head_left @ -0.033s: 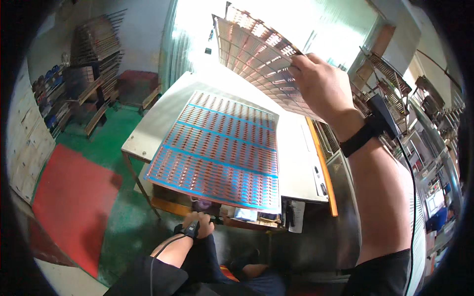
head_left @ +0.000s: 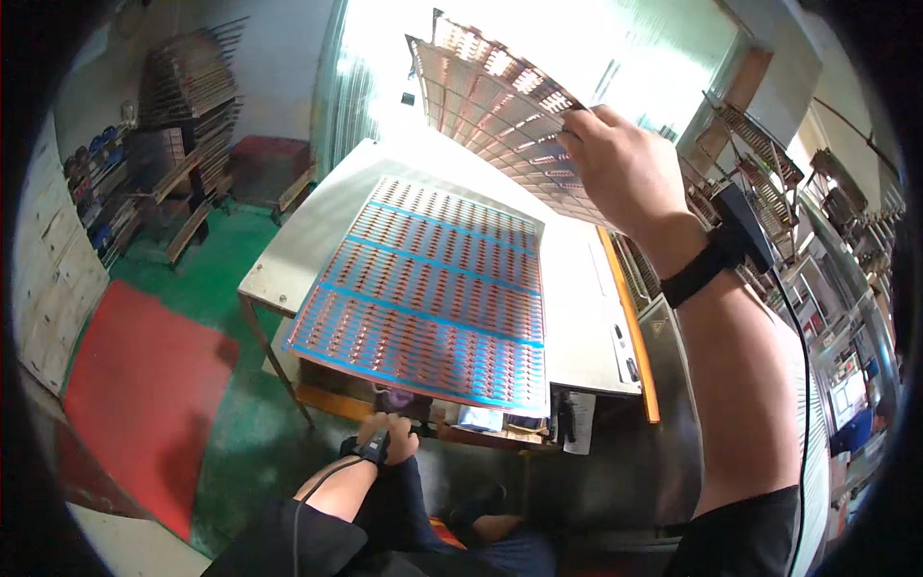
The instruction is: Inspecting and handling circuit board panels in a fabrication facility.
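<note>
My right hand (head_left: pixel 630 168) is raised, its fingers closed round the edge of a thin copper-coloured sheet (head_left: pixel 500 115) with a grid pattern. The sheet stands tilted over the far side of the white table (head_left: pixel 586 337), its lower edge partly behind my hand. On the table lies a flat panel (head_left: pixel 423 298) with rows of small copper-coloured marks and blue stripes across it; its near edge overhangs the table front. My left hand (head_left: pixel 392 438) is low in front of the table, apart from the panel, fingers curled in; its palm side is hidden.
Beneath the tabletop is a shelf with papers and small items (head_left: pixel 481 418). An orange strip (head_left: pixel 630 327) edges the table's right side. Racks (head_left: pixel 192 106) stand at the back left. A red mat (head_left: pixel 144 394) lies on the green floor. More racks and equipment fill the right.
The view shifts very slightly, and the held sheet's far corner sits a little further left. Both hands keep the same hold and place.
</note>
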Tool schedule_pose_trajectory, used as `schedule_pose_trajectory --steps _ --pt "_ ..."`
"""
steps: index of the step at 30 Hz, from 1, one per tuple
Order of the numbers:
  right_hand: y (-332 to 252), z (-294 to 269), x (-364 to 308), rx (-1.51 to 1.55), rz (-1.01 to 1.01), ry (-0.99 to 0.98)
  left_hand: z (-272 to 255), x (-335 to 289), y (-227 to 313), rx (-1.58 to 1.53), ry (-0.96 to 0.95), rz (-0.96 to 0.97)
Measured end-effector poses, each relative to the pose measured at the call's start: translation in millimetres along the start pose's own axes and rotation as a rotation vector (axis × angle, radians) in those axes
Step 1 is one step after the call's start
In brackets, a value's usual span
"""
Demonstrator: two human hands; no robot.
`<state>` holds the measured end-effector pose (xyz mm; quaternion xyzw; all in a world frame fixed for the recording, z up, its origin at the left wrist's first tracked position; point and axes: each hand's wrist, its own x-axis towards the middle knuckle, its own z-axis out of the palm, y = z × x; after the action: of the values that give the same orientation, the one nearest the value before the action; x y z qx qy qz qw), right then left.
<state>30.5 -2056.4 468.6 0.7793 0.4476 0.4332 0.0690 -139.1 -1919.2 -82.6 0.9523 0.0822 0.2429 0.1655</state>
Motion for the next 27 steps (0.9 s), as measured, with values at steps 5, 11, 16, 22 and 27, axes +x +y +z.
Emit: schedule_pose_trajectory --steps 5,11,16,22,27 --pt "-26.5 11.7 6.6 0.019 -0.035 -0.042 -35.5 7.7 10.9 -0.077 -0.083 -0.101" --pt "-60.7 25.7 -0.2 0.045 -0.028 -0.24 -30.8 7.6 -5.9 0.026 -0.21 0.006" --pt "-94.1 42.8 -27.8 0.087 -0.121 -0.292 -13.9 7.8 -22.5 0.005 -0.432 -0.011" --pt "-162.9 77.8 -92.6 0.106 -0.293 -0.345 -40.6 23.0 -21.0 -0.016 -0.658 -0.045" --pt "-187.3 100.6 -129.3 0.221 -0.355 -0.252 -59.7 24.7 -11.4 -0.03 -0.633 -0.08"
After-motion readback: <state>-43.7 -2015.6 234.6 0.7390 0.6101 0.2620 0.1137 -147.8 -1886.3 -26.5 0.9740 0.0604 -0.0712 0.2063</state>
